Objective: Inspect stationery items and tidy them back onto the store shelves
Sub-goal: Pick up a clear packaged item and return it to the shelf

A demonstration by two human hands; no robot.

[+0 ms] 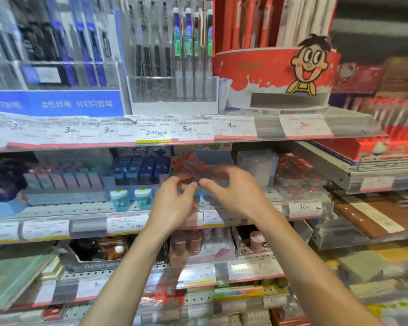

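Clear plastic box (199,178) with red contents, blurred, sits at the middle shelf (85,208) between both hands; left hand (172,203) pinches its near left edge with curled fingers, right hand (233,191) curls over its right side and grips it. Just left of the left hand: two pale blue erasers (130,198) and dark blue boxes (141,170). Above both hands: price-tag strip (156,131), then pen racks (174,55).
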